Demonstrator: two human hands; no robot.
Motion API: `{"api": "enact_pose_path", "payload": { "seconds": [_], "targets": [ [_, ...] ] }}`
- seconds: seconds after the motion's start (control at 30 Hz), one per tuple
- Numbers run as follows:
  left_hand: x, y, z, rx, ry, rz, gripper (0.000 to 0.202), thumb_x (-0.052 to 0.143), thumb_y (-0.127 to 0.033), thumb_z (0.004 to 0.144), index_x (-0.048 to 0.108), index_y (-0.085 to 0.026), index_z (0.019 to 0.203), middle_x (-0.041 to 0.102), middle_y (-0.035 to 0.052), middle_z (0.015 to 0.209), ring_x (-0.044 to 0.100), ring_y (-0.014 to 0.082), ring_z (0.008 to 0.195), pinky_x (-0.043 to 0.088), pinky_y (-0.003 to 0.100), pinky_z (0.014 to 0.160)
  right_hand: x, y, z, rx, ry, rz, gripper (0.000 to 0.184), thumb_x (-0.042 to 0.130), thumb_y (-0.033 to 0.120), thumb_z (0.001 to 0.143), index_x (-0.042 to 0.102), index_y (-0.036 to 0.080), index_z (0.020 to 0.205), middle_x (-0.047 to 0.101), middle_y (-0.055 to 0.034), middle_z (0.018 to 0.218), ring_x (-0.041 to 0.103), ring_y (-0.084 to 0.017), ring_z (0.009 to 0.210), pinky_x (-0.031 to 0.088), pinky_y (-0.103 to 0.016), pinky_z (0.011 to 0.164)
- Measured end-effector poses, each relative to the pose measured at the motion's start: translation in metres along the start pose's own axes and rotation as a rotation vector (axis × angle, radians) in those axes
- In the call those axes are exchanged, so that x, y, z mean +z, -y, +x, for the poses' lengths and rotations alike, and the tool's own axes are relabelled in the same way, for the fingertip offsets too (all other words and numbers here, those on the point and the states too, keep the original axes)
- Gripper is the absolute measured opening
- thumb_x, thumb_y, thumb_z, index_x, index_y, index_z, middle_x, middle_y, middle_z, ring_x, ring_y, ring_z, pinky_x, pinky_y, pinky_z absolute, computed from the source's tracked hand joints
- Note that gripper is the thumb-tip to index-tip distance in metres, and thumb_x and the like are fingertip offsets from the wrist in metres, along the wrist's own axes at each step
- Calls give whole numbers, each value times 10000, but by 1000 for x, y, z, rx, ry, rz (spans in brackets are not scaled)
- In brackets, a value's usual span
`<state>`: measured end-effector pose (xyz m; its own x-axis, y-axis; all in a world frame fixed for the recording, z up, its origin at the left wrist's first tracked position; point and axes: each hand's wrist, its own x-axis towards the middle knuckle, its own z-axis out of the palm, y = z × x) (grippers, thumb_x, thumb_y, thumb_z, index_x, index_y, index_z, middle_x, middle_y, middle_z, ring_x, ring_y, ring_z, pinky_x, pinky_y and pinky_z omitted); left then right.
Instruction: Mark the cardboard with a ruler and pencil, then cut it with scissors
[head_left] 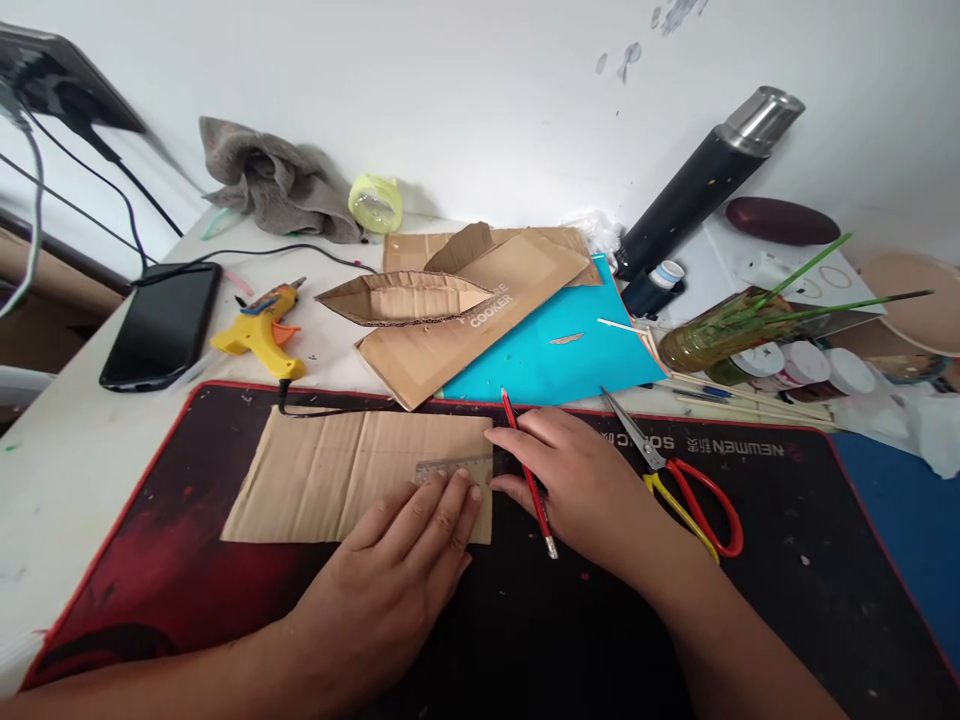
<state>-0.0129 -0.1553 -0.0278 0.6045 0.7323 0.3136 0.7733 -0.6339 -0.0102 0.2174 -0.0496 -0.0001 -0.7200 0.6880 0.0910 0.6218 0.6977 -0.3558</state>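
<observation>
A flat piece of brown cardboard [330, 478] lies on a black and red desk mat [150, 560]. My left hand [397, 575] rests on its right end, fingers stretched flat, pressing down a small clear ruler [450, 468]. Just right of the ruler, my right hand [577, 480] is closed around a red pencil [527, 470], its upper end pointing away from me and the other end lying over the mat.
Red and yellow scissors [686, 490] lie on the mat right of my hand. Behind are a cardboard boat shape [405, 297], cardboard sheets, a blue sheet [555, 350], a yellow glue gun [259, 335], a black phone [161, 322], a grey cloth, tape, a black flask [701, 185], paint pots and sticks.
</observation>
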Motion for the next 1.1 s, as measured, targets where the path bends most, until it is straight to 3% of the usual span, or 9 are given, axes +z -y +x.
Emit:
{"api": "enact_pose_path", "payload": {
  "seconds": [0.63,0.83,1.1],
  "targets": [
    [4,0,-3,-17,11,-33,496,526,-314,1110,629,-56,1521,568,216,1656,559,341,1515,447,466,1225,9,-11,2,31,-87,-15,312,691,305,1072,723,217,1370,750,-140,1132,695,-347,1042,584,-488,881],
    [3,1,-4,-29,-3,-35,546,551,-339,1098,596,-47,1557,567,216,1658,544,324,1532,427,427,1251,9,-11,2,25,-92,-15,286,654,313,1095,722,217,1355,753,-141,1134,696,-341,1036,586,-483,872],
    [3,1,-3,-34,-1,-33,493,491,-333,1130,643,-38,1494,619,208,1611,592,339,1478,423,461,1230,10,-11,2,25,-100,-27,275,652,311,1098,719,206,1344,747,-133,1108,692,-337,1030,581,-480,874]
  ]
}}
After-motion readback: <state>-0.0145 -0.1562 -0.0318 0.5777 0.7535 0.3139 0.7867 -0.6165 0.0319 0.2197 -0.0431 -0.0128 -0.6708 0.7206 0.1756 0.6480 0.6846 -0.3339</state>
